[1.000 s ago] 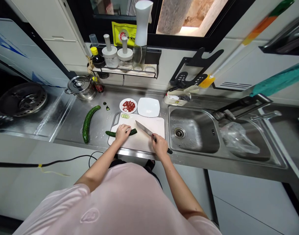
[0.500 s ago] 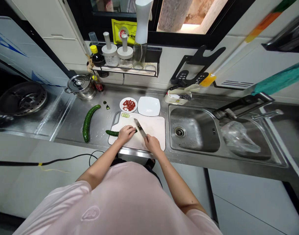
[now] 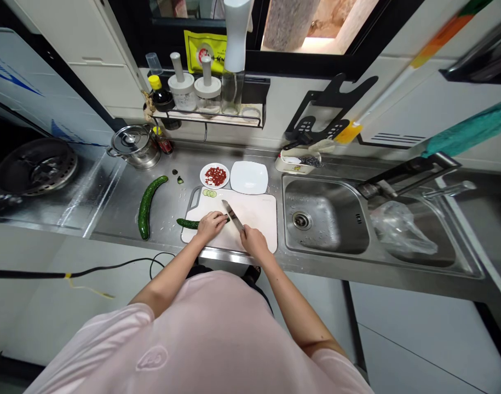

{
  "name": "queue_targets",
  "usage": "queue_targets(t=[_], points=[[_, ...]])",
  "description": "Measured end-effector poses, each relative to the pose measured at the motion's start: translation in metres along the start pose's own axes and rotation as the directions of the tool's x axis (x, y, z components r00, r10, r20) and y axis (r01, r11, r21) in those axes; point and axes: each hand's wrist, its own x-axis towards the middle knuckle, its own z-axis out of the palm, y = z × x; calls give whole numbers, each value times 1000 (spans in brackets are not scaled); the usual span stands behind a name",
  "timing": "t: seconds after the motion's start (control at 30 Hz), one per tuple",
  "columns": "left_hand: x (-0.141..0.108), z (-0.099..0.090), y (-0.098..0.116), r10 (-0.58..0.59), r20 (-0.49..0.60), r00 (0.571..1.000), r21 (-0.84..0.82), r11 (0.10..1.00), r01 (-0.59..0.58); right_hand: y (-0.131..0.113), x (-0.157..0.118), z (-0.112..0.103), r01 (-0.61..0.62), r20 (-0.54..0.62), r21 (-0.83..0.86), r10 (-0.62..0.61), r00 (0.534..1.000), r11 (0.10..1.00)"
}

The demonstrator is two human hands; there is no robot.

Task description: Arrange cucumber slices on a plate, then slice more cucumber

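Observation:
My left hand (image 3: 210, 225) grips a dark green cucumber (image 3: 187, 223) lying across the white cutting board (image 3: 258, 216). In my right hand (image 3: 254, 241) is the handle of a knife (image 3: 232, 215), its blade at the cucumber's right end and its tip pointing up and left. A few pale cucumber slices (image 3: 209, 193) rest at the board's upper left. Behind the board are a white plate of chopped red pieces (image 3: 216, 175) and a bare white square plate (image 3: 249, 177). A whole cucumber (image 3: 145, 210) lies left of the board.
Small cucumber ends (image 3: 180, 179) lie on the steel counter. A lidded pot (image 3: 134, 146) stands at the back left, with a pan (image 3: 35, 166) further left. To the right is a sink (image 3: 326, 219); a plastic bag (image 3: 402, 227) lies in the basin beyond. A condiment rack (image 3: 209, 116) hangs behind.
The knife blade has shifted slightly left, nearer the cucumber's end by my left hand. Both hands keep their holds, and the camera view has moved a little.

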Motion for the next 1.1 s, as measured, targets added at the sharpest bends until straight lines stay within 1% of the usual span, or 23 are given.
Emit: queue_targets(t=[0.2, 0.43, 0.8, 1.1], points=[[0, -1, 1, -3, 12, 1000, 17, 1000, 3, -1, 1, 1, 11, 10, 2, -11, 1000, 1000], [0, 1, 1, -1, -11, 1000, 21, 1000, 1, -1, 2, 3, 23, -3, -7, -23, 1000, 1000], [0, 1, 1, 11, -12, 1000, 14, 1000, -11, -2, -3, -1, 13, 46, -4, -13, 999, 1000], [-1, 4, -1, 14, -24, 1000, -5, 1000, -15, 8, -11, 11, 24, 54, -27, -23, 998, 999]])
